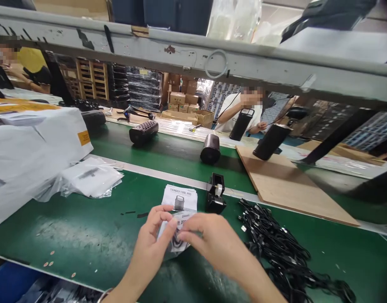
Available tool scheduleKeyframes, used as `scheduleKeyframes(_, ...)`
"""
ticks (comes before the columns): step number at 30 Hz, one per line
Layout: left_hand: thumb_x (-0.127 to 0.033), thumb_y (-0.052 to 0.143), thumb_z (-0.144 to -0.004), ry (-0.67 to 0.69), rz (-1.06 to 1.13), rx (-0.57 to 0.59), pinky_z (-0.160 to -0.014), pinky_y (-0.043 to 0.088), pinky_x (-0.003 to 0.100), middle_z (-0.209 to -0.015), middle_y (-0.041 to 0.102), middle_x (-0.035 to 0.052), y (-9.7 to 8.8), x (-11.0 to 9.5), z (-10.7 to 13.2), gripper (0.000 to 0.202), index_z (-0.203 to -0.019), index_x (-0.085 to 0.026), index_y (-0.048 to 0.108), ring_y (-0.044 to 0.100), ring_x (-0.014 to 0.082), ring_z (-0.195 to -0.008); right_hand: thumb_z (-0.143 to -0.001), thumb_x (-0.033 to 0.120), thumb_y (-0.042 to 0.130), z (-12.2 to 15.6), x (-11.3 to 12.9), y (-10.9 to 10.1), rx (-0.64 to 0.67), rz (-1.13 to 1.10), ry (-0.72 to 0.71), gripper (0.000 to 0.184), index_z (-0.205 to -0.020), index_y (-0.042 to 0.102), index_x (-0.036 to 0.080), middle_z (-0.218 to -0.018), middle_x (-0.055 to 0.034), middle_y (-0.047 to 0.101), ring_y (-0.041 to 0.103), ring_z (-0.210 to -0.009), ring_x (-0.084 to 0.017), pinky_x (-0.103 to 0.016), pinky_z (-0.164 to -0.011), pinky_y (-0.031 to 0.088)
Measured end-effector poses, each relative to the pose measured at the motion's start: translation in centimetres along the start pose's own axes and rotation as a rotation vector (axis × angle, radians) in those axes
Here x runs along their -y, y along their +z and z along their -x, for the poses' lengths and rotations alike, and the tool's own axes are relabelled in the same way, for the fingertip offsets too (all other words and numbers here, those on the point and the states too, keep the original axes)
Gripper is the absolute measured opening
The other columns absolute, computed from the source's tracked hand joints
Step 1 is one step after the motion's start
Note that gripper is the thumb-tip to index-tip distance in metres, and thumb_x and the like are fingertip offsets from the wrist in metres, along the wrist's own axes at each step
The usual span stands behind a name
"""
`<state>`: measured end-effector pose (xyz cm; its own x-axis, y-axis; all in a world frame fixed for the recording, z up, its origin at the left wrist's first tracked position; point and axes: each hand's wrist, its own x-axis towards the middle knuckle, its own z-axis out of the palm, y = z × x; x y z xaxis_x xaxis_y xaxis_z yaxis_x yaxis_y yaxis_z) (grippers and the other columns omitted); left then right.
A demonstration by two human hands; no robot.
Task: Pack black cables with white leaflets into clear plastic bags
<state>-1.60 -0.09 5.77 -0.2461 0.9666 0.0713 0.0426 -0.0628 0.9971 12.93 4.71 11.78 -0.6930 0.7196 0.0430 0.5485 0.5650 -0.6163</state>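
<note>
plastic bag [172, 254] is at bottom center of the frame, between our two hands, with print and a dark coiled cord [177, 243] showing at it. our left hand [154, 237] has thumb and forefinger pinched closed on the bag's left side, other fingers curled. our right hand [210, 232] comes in from lower right, thumb and fingertips nearly together at the bag; can't tell if they grip film or cord. just above it we've got a thunder trail pro booklet [187, 195], with a black tape dispenser [216, 194] just to its right. black cables [272, 237] lie heaped at lower right. flat clear bags [94, 177] are piled left of center, beside a big white bundle [38, 147]. upper right of center: wooden board [290, 185], tilted black cylinder [271, 142] on it, co-worker in white [225, 110] behind.
</note>
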Motion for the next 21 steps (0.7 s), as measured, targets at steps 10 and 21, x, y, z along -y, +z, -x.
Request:
scheduleKeyframes(10,-0.053,0.072,-0.055,-0.099,0.333,0.489,-0.099,0.029,0.04,-0.125,0.049,0.0074,-1.5,1.1,-1.7,0.085,-0.128,-0.03,0.035,0.04,0.0273,-0.119,-0.079,0.024,0.059,-1.0,3.4,-8.6,0.302,0.028,-0.309,0.01,-0.078,0.069,0.022,-0.101,-0.0002,0.062,0.059,-0.089,-0.013,-0.018,-0.067,0.042)
scheduleKeyframes(21,-0.041,0.05,-0.082,-0.158,0.065,0.322,-0.065,0.039,0.02,-0.071,0.063,0.0003,-0.2,-0.8,-0.8,0.031,-0.074,-0.017,0.068,0.053,0.012,-0.068,-0.074,0.025,0.063,3.4,-2.4,-4.3,-0.009,-0.33,0.11,0.042,-0.113,0.049,0.027,-0.111,-0.0028,0.057,0.055,-0.091,-0.016,-0.026,-0.073,0.045)
